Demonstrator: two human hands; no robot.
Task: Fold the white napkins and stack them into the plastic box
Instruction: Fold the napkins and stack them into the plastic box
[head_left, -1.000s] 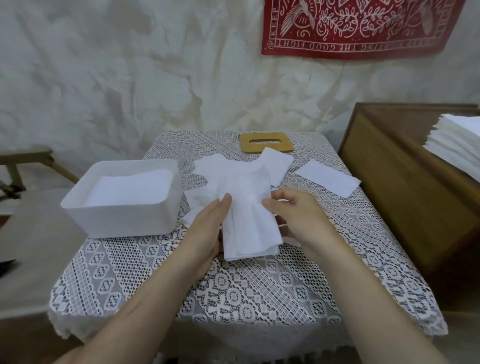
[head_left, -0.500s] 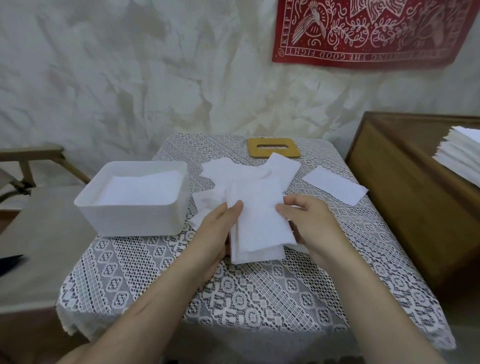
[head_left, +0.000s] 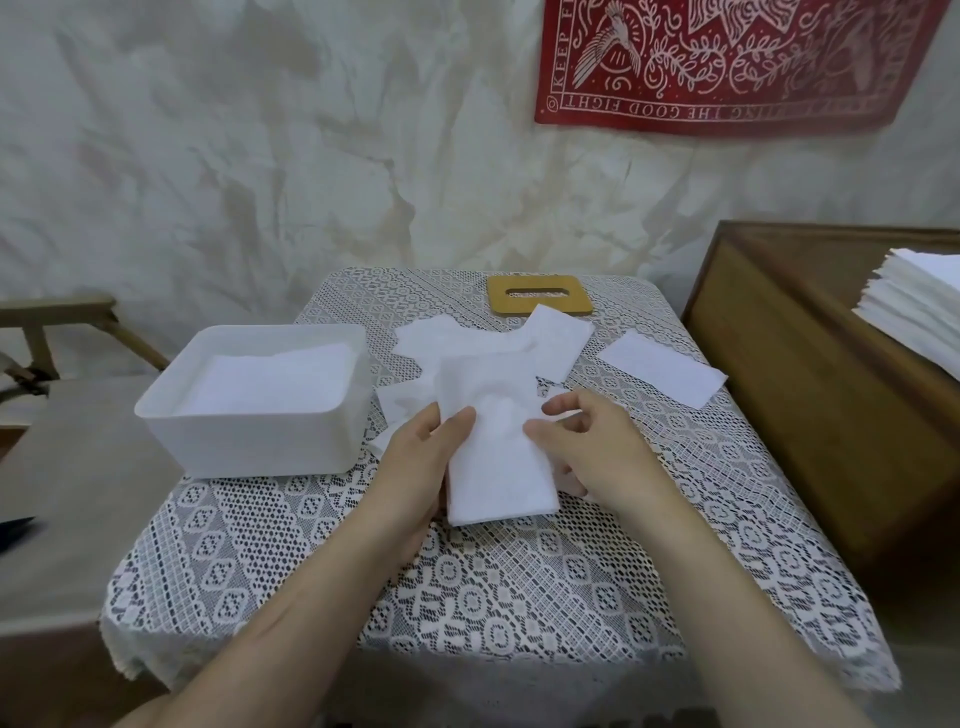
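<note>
White lace covers the small table (head_left: 519, 582), and on it both hands work one folded napkin (head_left: 493, 462). The left hand (head_left: 415, 467) lies along the napkin's left edge, its thumb pressed onto the top layer and its fingers hidden underneath. The right hand (head_left: 592, 452) pinches the right edge between thumb and curled fingers. Under and behind this napkin lies a loose heap of unfolded napkins (head_left: 467, 338). One flat napkin (head_left: 660, 374) lies apart to the right. The plastic box (head_left: 249, 447) stands just left of the heap, with white napkins already stacked inside. A wooden lid (head_left: 540, 296) with a slot lies at the table's far edge. More napkins (head_left: 919, 306) are piled on the wooden cabinet (head_left: 810, 395) at right.
</note>
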